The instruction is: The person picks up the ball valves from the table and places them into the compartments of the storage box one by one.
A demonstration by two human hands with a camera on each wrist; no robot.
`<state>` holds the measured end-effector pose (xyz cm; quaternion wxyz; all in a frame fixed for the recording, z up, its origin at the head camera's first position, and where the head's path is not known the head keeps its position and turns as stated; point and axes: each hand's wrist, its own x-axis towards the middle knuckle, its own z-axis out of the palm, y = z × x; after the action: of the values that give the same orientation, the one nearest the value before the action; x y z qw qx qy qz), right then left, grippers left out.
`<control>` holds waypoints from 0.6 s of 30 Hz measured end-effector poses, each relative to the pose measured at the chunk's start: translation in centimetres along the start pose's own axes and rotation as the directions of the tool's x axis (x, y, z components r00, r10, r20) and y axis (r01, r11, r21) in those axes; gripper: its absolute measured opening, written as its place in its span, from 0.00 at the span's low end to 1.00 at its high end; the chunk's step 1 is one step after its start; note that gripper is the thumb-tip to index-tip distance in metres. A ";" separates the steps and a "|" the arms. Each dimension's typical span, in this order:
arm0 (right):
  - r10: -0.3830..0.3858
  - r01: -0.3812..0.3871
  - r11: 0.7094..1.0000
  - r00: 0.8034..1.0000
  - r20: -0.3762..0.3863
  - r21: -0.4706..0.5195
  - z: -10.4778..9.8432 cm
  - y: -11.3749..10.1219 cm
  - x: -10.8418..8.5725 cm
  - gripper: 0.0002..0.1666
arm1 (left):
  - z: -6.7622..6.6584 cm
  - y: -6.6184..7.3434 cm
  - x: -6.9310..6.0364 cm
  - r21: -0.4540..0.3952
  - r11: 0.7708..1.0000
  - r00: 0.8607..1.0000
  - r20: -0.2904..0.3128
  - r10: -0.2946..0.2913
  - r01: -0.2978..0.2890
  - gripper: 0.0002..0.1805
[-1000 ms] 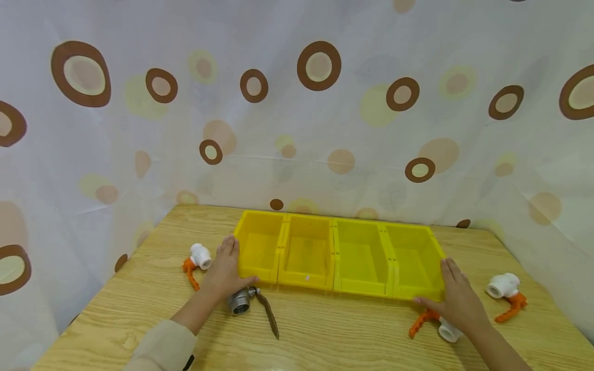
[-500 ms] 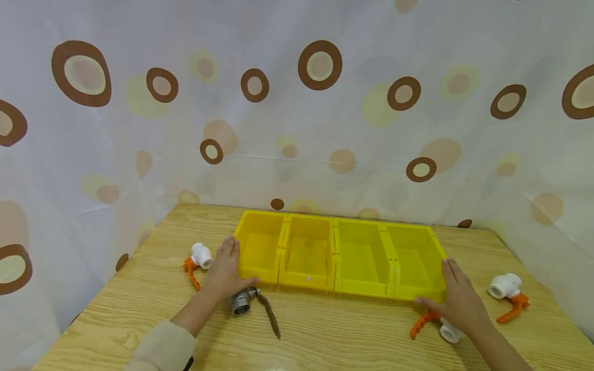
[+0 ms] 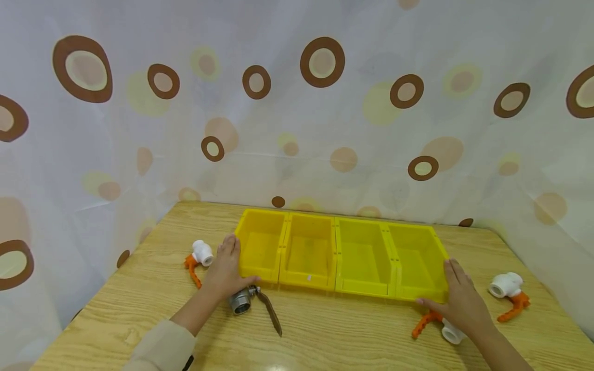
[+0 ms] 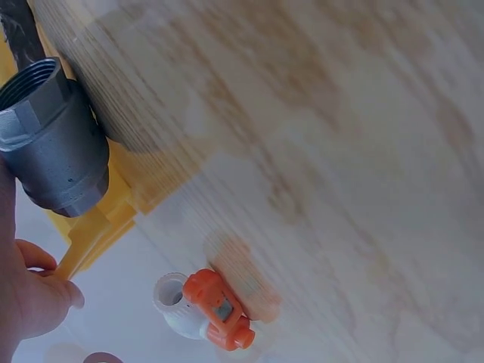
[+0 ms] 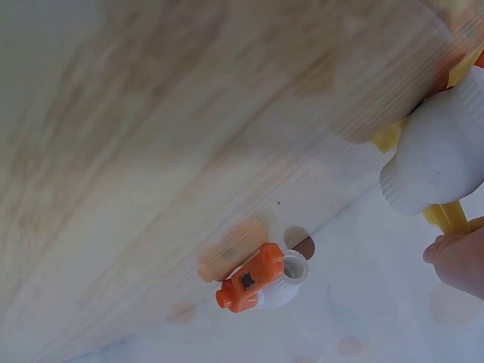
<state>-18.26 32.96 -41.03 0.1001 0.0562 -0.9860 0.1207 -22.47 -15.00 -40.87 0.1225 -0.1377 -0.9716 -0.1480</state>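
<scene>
Both hands grip the row of yellow bins (image 3: 362, 287), one at each end. The left hand (image 3: 226, 270) has its fingers along the outer side at nine o'clock, thumb over the front edge at the near corner. The right hand (image 3: 461, 304) mirrors it at three o'clock, its fingers on the outer side and thumb across the front corner. The four bins stand side by side with their open tops up, on the wooden table (image 3: 334, 340).

Taking the middle of the row as the clock's centre, a metal valve (image 3: 241, 302) sits at eight o'clock, just beside the left hand and partly hidden by it; its dark lever (image 3: 269, 312) points towards five. The left wrist view shows its threaded mouth. At four o'clock, partly covered by the right hand, lies a white plastic valve (image 3: 452, 332), its orange handle (image 3: 426, 324) stretching towards eight. Whether either hand touches these valves, I cannot tell.

Further out, a second white valve (image 3: 202, 253) with an orange handle lies at nine o'clock, and a third (image 3: 506, 285) between three and four, well apart from the bins. A pale sleeve (image 3: 162, 345) covers the left forearm. Behind, at twelve, hangs a spotted curtain (image 3: 297, 123).
</scene>
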 end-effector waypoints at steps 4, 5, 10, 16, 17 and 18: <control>-0.004 0.004 1.000 1.000 -0.001 0.000 -0.1 0.0 -0.1 0.70 | -0.1 0.1 -0.1 0.009 1.000 1.000 -0.004 -0.001 0.001 0.57; -0.005 0.005 1.000 1.000 -0.001 0.002 -0.1 0.0 -0.1 0.70 | -0.1 0.1 -0.1 0.012 1.000 1.000 -0.005 0.000 0.000 0.57; -0.006 0.006 1.000 1.000 -0.002 0.013 -0.1 0.1 -0.2 0.70 | -0.2 0.2 -0.2 0.017 1.000 1.000 -0.010 0.002 -0.002 0.57; -0.009 0.010 1.000 1.000 -0.006 0.011 0.0 0.1 -0.2 0.69 | -0.3 0.3 -0.3 0.016 1.000 1.000 -0.019 0.006 -0.005 0.57; -0.009 0.009 1.000 1.000 -0.006 0.011 0.0 0.1 -0.3 0.69 | -0.3 0.3 -0.3 0.013 1.000 1.000 -0.020 0.006 -0.006 0.57; -0.009 0.009 1.000 1.000 -0.007 0.011 0.0 0.1 -0.3 0.69 | -0.3 0.3 -0.4 0.012 1.000 1.000 -0.020 0.007 -0.007 0.57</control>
<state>-18.01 33.09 -41.10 0.1036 0.0607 -0.9848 0.1257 -21.98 -14.92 -40.67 0.1338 -0.1389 -0.9707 -0.1432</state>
